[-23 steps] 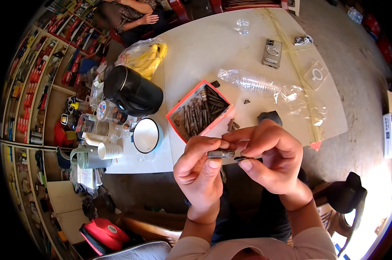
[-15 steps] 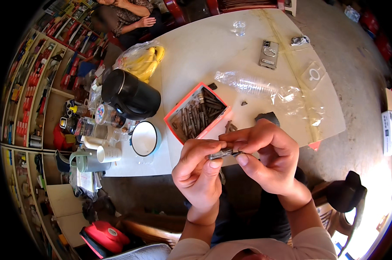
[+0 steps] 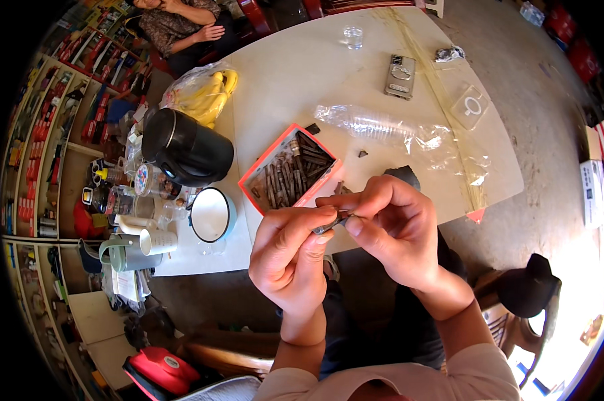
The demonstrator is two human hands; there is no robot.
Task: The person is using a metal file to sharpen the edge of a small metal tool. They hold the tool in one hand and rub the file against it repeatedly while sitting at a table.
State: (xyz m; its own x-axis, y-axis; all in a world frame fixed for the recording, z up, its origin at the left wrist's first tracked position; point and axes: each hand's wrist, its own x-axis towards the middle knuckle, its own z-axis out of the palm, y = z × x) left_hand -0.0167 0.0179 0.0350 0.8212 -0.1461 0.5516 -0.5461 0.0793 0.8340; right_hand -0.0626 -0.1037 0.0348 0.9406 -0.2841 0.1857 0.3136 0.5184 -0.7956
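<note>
Between my two hands, just past the table's near edge, is a small dark metal rod (image 3: 325,226). My left hand (image 3: 290,262) pinches one end with thumb and forefinger. My right hand (image 3: 400,235) has its thumb and forefinger closed at the other end, and its fingertips hide part of the piece. Beyond the hands a red-rimmed cardboard box (image 3: 321,184) sits at an angle on the table. Many dark metal rods (image 3: 283,182) lie heaped in it. A dark grey piece (image 3: 403,176) shows behind my right fingers, partly covered.
Left of the box stand a black lidded pot (image 3: 188,148), a white-lined enamel mug (image 3: 210,214) and a white cup (image 3: 158,242). Bagged bananas (image 3: 212,97), a phone (image 3: 400,77), clear plastic wrapping (image 3: 382,127) and a glass (image 3: 353,38) lie farther off. A person (image 3: 182,30) sits across the table.
Both hands stay together around the metal rod, which now shows less between the fingertips. The table and its things have shifted slightly left in view.
</note>
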